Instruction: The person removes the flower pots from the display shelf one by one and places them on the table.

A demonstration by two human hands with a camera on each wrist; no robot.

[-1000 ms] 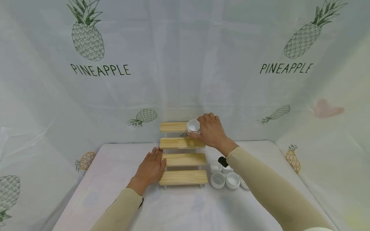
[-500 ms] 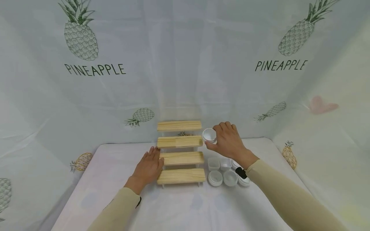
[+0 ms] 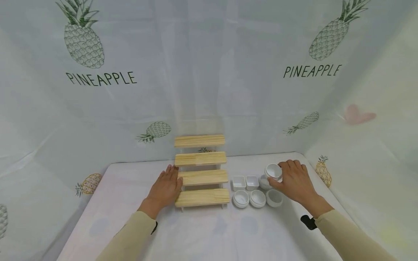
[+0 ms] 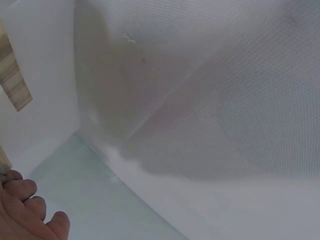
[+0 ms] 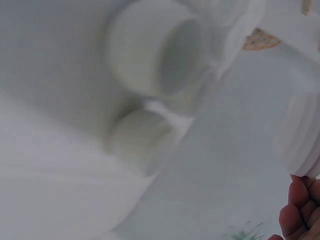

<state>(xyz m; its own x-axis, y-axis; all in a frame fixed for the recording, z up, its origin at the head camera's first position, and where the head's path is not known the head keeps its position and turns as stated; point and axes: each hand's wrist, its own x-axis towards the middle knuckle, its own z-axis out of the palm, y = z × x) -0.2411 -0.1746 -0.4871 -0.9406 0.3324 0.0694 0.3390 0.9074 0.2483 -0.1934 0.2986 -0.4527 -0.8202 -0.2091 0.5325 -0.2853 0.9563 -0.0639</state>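
My right hand [image 3: 297,183] pinches a small white round bowl [image 3: 273,171] by its sides, thumb at the near side. The bowl is held upright above other white dishes at the right. In the right wrist view its ridged side [image 5: 302,135] shows above the fingertips [image 5: 298,192]. My left hand [image 3: 164,186] lies with fingers extended against the left side of a wooden tiered stand [image 3: 202,197]. In the left wrist view only part of that hand [image 4: 27,212] is visible, by a plank end.
Right of the stand are two square white dishes [image 3: 239,183] and a front row of round bowls [image 3: 257,198]. Another round bowl [image 3: 264,182] behind is partly hidden by the held one. A pineapple-printed cloth [image 3: 202,90] hangs behind the table [image 3: 209,232].
The right hand has carried the round bowl off the top plank, rightward and down to above the other dishes. The left hand has stayed at the stand. The head view has shifted slightly.
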